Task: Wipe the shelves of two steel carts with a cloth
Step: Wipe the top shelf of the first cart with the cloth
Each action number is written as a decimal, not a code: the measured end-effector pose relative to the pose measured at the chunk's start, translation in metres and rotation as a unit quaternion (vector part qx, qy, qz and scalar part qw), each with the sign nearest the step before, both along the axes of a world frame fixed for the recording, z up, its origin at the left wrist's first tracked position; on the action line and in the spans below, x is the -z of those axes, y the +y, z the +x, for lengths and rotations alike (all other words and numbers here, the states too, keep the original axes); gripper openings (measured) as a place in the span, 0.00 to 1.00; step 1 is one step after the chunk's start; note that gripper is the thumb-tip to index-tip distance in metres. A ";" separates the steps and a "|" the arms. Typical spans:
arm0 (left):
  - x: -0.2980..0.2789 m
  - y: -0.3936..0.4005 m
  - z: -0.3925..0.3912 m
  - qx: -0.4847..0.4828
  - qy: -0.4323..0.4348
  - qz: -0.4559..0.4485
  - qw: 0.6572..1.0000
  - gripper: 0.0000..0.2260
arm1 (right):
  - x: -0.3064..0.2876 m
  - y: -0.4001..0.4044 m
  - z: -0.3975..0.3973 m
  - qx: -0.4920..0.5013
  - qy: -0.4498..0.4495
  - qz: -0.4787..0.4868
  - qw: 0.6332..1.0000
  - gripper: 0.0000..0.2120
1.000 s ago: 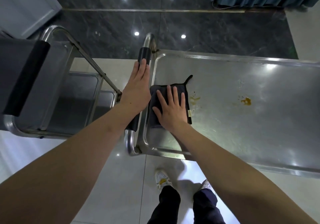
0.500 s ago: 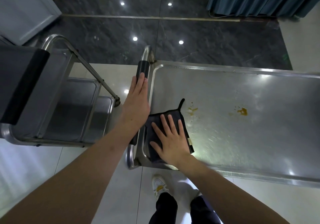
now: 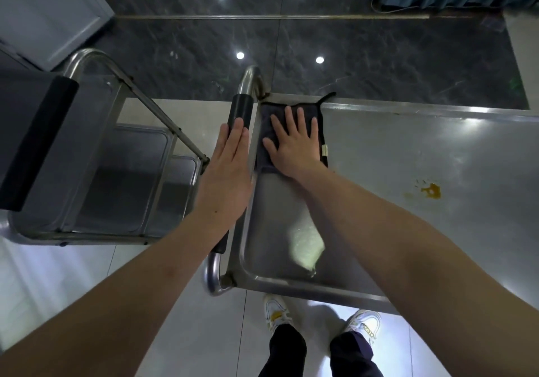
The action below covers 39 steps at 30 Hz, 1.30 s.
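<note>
R hand (image 3: pixel 294 146) flat, fingers spread, on cloth (image 3: pixel 267 131) | L hand (image 3: pixel 230 166) flat on handle (image 3: pixel 240 108)

right hand (image 3: pixel 294 146) flat on cloth (image 3: pixel 267 131), top shelf (image 3: pixel 408 172).

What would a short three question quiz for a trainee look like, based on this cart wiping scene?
1. True or false: the right hand lies flat on the cloth.
2. Where is the cloth on the top shelf? A) far left corner B) near right corner C) on the orange stain
3. Fill in: the left hand rests on the cart's ____.

Key
1. True; the fingers are spread and straight.
2. A; it sits in the far corner next to the handle, while the stain lies apart to the right, not yet wiped.
3. Handle; flat fingers lie along its black grip.
</note>
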State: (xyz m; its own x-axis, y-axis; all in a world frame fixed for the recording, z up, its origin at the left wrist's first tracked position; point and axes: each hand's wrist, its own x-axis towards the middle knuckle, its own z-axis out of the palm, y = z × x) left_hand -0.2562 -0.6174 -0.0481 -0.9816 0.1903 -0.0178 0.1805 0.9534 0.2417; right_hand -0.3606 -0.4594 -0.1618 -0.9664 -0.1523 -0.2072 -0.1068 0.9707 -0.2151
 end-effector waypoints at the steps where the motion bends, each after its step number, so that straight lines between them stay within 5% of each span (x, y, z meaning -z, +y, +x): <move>1: 0.001 -0.001 0.000 0.002 0.003 -0.011 1.000 0.33 | 0.000 0.001 -0.009 0.005 0.001 -0.002 1.000 0.35; 15: -0.001 0.000 0.001 -0.016 -0.021 -0.030 0.999 0.33 | -0.002 0.150 0.012 0.142 0.004 0.031 0.989 0.36; 19: -0.002 0.000 0.001 -0.018 -0.018 -0.026 0.999 0.32 | -0.002 0.140 0.010 0.151 -0.008 0.041 0.988 0.36; 26: -0.001 0.000 -0.001 -0.017 -0.011 -0.029 0.999 0.31 | -0.009 0.064 0.017 0.034 -0.017 0.031 0.999 0.35; 32: 0.001 0.000 -0.003 -0.033 -0.015 -0.012 0.999 0.33 | -0.006 0.053 0.121 -0.064 -0.008 0.031 0.997 0.34; 39: 0.002 0.000 0.000 -0.034 -0.017 -0.026 0.999 0.33 | 0.004 0.107 0.107 -0.002 0.017 0.032 0.999 0.34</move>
State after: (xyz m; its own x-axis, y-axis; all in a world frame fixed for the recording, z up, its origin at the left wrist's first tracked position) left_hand -0.2566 -0.6170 -0.0500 -0.9909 0.1209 -0.0594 0.1072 0.9747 0.1961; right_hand -0.2534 -0.3522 -0.1653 -0.9724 -0.1428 -0.1846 -0.1161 0.9821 -0.1481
